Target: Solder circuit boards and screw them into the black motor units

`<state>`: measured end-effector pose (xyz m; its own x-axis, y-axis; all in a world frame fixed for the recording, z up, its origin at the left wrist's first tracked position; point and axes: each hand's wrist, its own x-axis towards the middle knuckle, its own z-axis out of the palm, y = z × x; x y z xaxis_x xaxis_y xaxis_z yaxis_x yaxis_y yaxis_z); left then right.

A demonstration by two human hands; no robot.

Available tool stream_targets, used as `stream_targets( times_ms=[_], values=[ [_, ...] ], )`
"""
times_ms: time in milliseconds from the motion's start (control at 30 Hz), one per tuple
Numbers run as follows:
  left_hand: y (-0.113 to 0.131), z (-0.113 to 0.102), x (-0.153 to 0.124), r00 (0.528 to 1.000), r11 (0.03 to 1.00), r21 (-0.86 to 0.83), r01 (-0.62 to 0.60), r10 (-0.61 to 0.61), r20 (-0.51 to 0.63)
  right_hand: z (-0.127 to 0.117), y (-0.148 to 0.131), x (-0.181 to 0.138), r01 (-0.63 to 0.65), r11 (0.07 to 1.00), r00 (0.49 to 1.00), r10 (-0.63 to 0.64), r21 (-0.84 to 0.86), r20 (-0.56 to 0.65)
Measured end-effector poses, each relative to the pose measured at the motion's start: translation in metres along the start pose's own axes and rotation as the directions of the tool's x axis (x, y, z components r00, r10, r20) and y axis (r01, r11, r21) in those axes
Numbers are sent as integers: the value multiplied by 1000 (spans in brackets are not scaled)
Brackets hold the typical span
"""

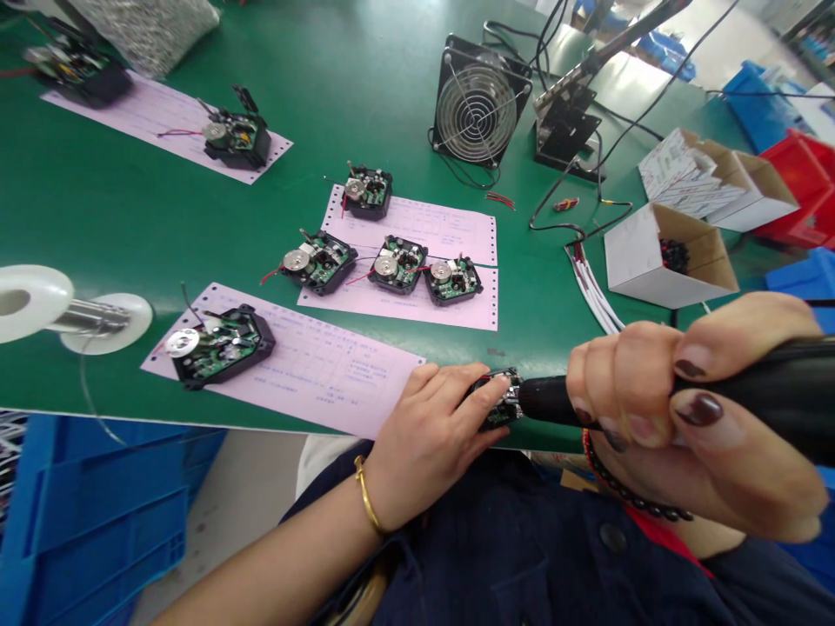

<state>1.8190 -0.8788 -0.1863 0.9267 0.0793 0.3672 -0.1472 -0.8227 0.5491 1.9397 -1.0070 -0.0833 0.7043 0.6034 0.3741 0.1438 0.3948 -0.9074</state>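
My left hand [436, 433] is closed around a small black housing with a circuit board [501, 409] at the table's front edge, its fingers covering much of it. In my right hand [678, 409] is a black electric screwdriver [776, 387], held sideways with the fingers wrapped round its body. The front end of the screwdriver meets the right side of the housing; the tip itself cannot be made out. Left of my hand, a similar open housing [222, 344] with a round metal disc lies on a pink printed sheet [326, 382].
Several more housings [397, 264] lie on pink sheets farther back. A fan [479, 104] and a black stand [567, 130] with cables stand behind. White boxes [652, 261] and a red bin [802, 187] are at the right; a solder wire spool [97, 320] stands left.
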Motion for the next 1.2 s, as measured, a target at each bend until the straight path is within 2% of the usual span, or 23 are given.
stream_targets(
  times_ms=[100, 267, 367, 533, 800, 967, 1133, 1200],
  values=[
    [0, 2, -1, 1000, 1000, -1, 2, -2, -12, -1, 0, 0, -4, 1000, 1000, 4, 10, 0],
    [-1, 5, 0, 999, 1000, 8, 21, -21, -48, -12, -12, -7, -9, 1000, 997, 11, 22, -82],
    [-3, 5, 0, 999, 1000, 14, 23, -22, -46, -16, -17, -10, -44, 999, 996, 42, -20, -76],
    [-2, 3, 0, 999, 999, 23, 24, -23, -49, -12, -13, -9, -24, 999, 997, 22, -25, -79],
    [-1, 3, 1, 999, 999, 19, 34, -33, -38, -12, -13, -9, -38, 999, 998, 37, -17, -57],
    [-1, 3, 1, 999, 999, 26, 26, -24, -41, -7, -12, -9, -6, 999, 998, 3, -38, -56],
    [-1, 2, 1, 998, 999, 32, 24, -22, -52, -6, -18, -5, -112, 984, 994, 114, -141, 3],
    [0, 2, 1, 999, 999, 34, 22, -20, -51, -7, -15, -5, -96, 989, 995, 100, -110, 28]
  ],
)
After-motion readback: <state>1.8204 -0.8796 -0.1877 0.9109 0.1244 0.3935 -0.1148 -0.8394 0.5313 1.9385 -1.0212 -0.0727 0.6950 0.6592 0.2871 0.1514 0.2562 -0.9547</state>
